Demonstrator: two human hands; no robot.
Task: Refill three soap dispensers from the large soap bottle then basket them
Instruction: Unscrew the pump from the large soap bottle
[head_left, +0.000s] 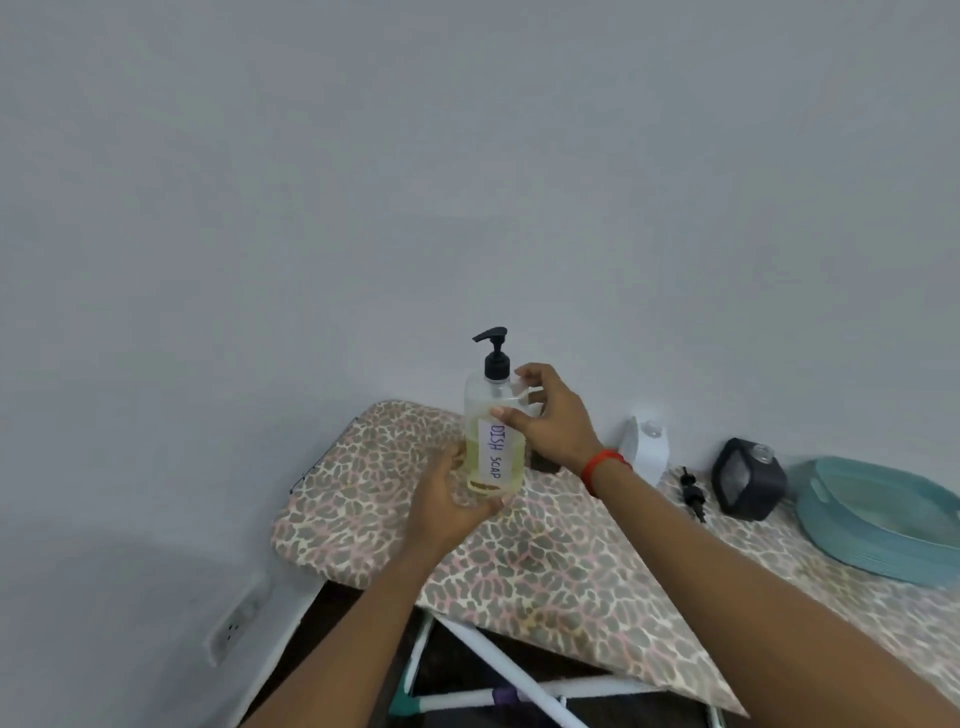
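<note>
The tabletop (545, 561), leopard-print, fills the lower right of the frame; the basket (878, 525) lies at its right edge. At centre I hold the clear dispenser (491, 441), labelled DISH SOAP and about half full, upright. My left hand (447, 504) cups its base; my right hand (550, 421) wraps the shoulder, both grips closed on it. Best I keep it level and steady the base. Right of it stand a white dispenser (644, 447), a dark dispenser (748, 483) and a loose pump (693, 496).

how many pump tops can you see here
2. One black pump is screwed on the dish soap bottle held in both hands; another loose pump lies on the board beside the dark dispenser. Others may be hidden.
</note>
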